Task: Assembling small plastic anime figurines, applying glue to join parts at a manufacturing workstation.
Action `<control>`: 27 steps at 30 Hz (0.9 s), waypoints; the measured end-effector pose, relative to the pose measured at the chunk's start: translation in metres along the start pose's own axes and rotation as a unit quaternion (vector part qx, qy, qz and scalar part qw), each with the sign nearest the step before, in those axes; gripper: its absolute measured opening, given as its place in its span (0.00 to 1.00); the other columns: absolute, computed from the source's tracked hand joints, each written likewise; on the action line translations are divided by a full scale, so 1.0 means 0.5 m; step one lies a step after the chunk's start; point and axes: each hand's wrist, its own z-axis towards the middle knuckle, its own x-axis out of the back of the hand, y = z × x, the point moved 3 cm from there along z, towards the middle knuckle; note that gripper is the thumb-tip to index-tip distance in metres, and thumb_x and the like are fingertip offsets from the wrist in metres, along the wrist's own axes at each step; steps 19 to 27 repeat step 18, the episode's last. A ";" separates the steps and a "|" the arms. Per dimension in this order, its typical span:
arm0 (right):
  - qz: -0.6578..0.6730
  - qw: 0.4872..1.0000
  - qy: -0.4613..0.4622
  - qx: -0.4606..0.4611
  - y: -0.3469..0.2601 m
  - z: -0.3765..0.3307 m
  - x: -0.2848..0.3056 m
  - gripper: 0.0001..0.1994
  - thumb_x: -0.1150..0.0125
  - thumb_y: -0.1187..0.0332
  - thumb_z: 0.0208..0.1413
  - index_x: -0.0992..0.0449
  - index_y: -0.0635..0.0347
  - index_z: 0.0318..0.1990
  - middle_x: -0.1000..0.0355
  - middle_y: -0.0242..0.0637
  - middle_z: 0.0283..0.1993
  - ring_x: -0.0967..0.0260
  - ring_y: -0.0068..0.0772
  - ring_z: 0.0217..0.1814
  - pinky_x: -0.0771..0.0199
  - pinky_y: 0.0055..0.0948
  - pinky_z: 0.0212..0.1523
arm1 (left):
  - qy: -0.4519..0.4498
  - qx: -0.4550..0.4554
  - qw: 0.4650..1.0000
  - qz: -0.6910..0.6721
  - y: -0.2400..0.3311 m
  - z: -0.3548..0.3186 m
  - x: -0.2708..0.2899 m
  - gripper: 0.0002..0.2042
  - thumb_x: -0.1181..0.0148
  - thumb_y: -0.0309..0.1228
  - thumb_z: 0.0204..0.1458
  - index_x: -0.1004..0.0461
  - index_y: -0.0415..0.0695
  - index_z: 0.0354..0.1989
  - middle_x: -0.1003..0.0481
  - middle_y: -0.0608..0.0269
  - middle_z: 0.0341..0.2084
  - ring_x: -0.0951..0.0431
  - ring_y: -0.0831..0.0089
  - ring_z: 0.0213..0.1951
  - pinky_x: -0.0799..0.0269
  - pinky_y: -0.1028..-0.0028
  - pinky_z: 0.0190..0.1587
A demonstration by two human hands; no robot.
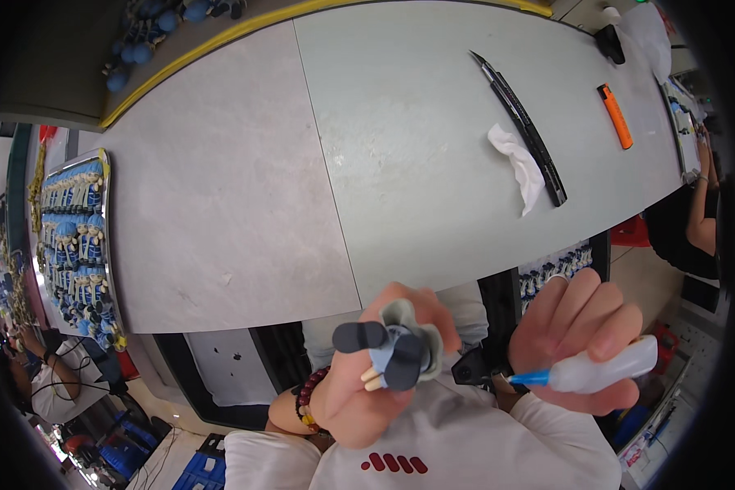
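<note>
My left hand (343,412), in front of my chest below the table edge, is closed around a small doll figurine (402,339). The figurine's dark soles face up, with a grey-green skirt-like rim and light blue clothing around them. To the right, my right hand (572,314) grips a white squeeze bottle (604,367) lying across the palm. Its blue nozzle (531,378) points left toward the figurine, and the two stay apart. The figurine's upper part is hidden by my left hand.
On the table (220,196) lie a black pen-shaped tool (523,122), a crumpled white tissue (518,167) and an orange stick-shaped thing (615,117). A tray (111,245) of blue figurines stands at the left. More figurines (559,268) sit below the table edge. Co-workers are at both sides.
</note>
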 end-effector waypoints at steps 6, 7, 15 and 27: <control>-0.058 0.997 0.014 0.058 0.009 -0.015 -0.011 0.07 0.40 0.69 0.43 0.26 0.65 0.27 0.34 0.36 0.23 0.39 0.27 0.23 0.42 0.20 0.19 | 0.075 0.029 0.995 0.056 0.007 -0.004 -0.009 0.14 0.55 0.28 0.42 0.43 0.37 0.38 0.35 0.53 0.34 0.35 0.72 0.31 0.38 0.74 0.35; -0.059 0.997 0.013 0.057 0.008 -0.016 -0.017 0.07 0.40 0.69 0.43 0.26 0.65 0.27 0.34 0.36 0.23 0.39 0.27 0.23 0.42 0.20 0.19 | 0.076 0.029 0.995 0.055 0.005 -0.005 -0.008 0.14 0.55 0.28 0.42 0.43 0.37 0.38 0.35 0.53 0.34 0.35 0.72 0.31 0.38 0.74 0.35; -0.180 0.983 -0.012 0.027 0.001 -0.007 -0.033 0.08 0.38 0.71 0.34 0.22 0.62 0.27 0.35 0.29 0.18 0.39 0.25 0.17 0.43 0.21 0.15 | 0.059 -0.038 0.995 0.077 0.005 0.011 -0.018 0.21 0.41 0.39 0.40 0.44 0.42 0.36 0.40 0.60 0.24 0.43 0.79 0.20 0.47 0.79 0.22; -0.168 0.985 -0.009 0.035 0.003 -0.010 -0.032 0.09 0.38 0.71 0.34 0.22 0.61 0.27 0.34 0.30 0.19 0.39 0.26 0.18 0.42 0.21 0.16 | 0.046 -0.046 0.994 0.090 0.004 0.009 -0.015 0.21 0.41 0.39 0.40 0.44 0.42 0.37 0.39 0.60 0.25 0.42 0.79 0.21 0.46 0.79 0.22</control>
